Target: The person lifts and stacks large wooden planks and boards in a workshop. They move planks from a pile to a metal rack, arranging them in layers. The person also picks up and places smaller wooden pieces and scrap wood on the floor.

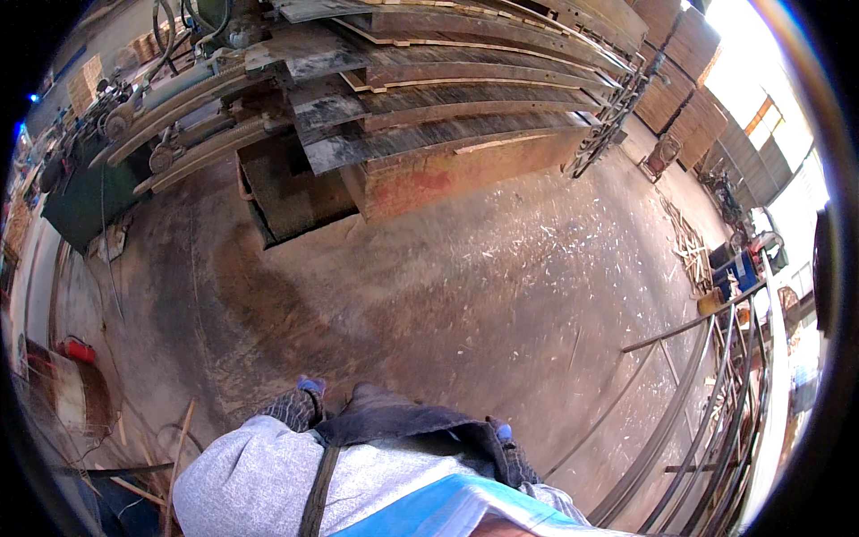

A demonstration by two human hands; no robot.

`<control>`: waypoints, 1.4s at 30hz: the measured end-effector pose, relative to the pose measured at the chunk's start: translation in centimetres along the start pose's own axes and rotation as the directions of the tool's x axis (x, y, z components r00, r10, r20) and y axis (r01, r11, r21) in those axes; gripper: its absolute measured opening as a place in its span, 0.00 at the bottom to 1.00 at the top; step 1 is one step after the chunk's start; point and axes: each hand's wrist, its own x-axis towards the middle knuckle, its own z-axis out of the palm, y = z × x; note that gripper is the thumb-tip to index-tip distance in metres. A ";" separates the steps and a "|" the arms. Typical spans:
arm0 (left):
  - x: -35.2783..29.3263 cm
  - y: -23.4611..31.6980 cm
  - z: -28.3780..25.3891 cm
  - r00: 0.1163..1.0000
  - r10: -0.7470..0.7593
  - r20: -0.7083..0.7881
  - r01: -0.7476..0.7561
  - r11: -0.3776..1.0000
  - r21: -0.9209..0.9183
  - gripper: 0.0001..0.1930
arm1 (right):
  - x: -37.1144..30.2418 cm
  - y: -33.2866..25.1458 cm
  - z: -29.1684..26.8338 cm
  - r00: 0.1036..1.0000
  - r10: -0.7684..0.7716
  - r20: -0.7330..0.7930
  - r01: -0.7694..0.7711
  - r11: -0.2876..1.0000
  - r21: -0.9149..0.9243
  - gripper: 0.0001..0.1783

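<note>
My left hand (312, 386), in a blue glove below a dark patterned sleeve cover, is at the left edge of my dark apron (394, 415). Only a small part of it shows, and its fingers cannot be made out. On the apron's other side, my right hand (504, 431) shows as a small patch of blue glove, partly hidden by the dark cloth. Whether either hand grips the apron cannot be told. Ahead of me stands a large press (474, 170) with several stacked metal plates, thin wooden sheets showing along their edges.
Wood chips litter the concrete floor (528, 255). A dark pit or tray (295, 201) lies beside the press, at its left. Curved metal bars of a rack (689, 412) stand close on my right. At the left are a red object (78, 349) and loose wooden strips (182, 456).
</note>
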 end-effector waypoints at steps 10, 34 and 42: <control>2.3 -0.6 2.5 0.996 -0.004 0.084 -0.006 0.994 0.112 0.16 | -0.4 0.1 1.2 1.000 -0.013 0.005 0.013 1.000 0.007 0.16; 2.8 -0.9 3.6 0.995 0.065 0.078 -0.081 0.973 0.216 0.12 | -0.5 -0.6 2.1 0.999 -0.049 0.021 0.049 0.998 -0.028 0.15; 2.3 -0.8 3.7 0.997 0.024 0.071 -0.037 0.983 0.182 0.11 | -0.5 -1.2 2.4 0.997 -0.071 0.022 0.072 0.996 -0.046 0.15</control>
